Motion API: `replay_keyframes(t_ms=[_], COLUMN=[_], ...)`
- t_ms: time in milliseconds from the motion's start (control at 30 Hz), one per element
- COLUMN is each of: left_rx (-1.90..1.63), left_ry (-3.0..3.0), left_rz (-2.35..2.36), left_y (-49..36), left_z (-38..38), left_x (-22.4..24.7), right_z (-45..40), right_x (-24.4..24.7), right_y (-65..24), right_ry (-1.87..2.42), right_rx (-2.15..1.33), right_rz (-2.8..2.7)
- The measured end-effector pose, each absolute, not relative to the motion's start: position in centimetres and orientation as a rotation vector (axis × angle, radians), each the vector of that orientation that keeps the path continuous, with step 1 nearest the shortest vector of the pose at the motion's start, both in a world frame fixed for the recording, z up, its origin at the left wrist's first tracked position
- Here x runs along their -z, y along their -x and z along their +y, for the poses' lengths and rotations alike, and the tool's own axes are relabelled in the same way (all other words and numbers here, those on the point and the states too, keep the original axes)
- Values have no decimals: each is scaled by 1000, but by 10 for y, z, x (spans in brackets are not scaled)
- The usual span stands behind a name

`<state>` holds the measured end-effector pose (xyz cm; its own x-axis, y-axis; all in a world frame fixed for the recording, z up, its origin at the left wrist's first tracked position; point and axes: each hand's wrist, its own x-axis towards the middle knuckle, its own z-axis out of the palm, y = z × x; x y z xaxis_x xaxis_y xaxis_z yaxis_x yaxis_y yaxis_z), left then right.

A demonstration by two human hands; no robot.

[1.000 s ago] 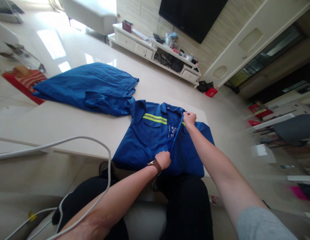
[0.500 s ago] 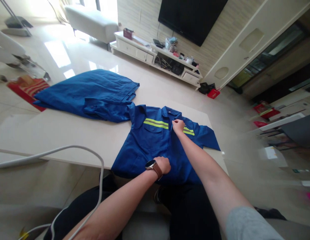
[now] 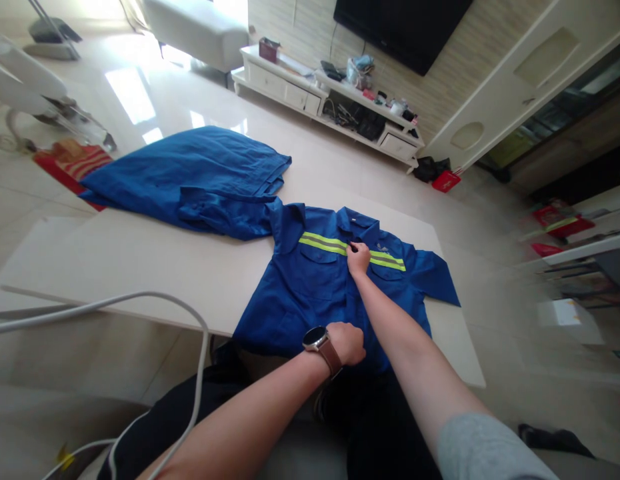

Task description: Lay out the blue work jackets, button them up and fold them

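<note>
A blue work jacket [image 3: 310, 270] with a yellow and grey reflective stripe lies front up on the table [image 3: 140, 267], collar away from me. My right hand [image 3: 359, 259] pinches the edge of its front opening at the stripe, between the two chest pockets. Near the hem, my left hand [image 3: 346, 343], with a watch [image 3: 316, 337] on the wrist, is closed on the jacket's lower front; its fingertips are hidden. One jacket sleeve stretches right along the table. More blue cloth [image 3: 200, 160], folded in layers, lies to the left against the other sleeve.
A white cable [image 3: 155, 297] loops across the lower left, close to my left forearm. Beyond the table stands a low white TV cabinet [image 3: 285, 93] with clutter on it. A red bag [image 3: 446, 181] sits on the floor beside it.
My right hand has drawn the front edge across, so the two stripe halves sit nearly in line. My left hand has moved slightly right along the hem. The whole view has shifted.
</note>
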<state>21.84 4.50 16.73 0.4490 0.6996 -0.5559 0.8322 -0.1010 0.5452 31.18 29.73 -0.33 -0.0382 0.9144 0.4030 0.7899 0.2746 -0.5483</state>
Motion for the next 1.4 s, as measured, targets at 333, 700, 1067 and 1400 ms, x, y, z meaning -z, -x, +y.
replay_keyframes(t_ms=[333,700,1067,1400], left_rx=[224,242,172,165], left_ry=[-1829,-1813,-1816,-1803], left_rz=[1309,1307,1320,1333], left_y=[-229,-235,-236,-237], left_z=[35,34,30,28], left_x=[-173,-174,-172,-172], right_z=[298,290,291,290], right_x=[0,-10,-8,-10], right_y=[-312,-300,-300,-300], right_ry=[1472,1492,1510,1538], right_rx=[-188,-40,-16,-24], right_rz=[-1992,-2186,-2154,-2140])
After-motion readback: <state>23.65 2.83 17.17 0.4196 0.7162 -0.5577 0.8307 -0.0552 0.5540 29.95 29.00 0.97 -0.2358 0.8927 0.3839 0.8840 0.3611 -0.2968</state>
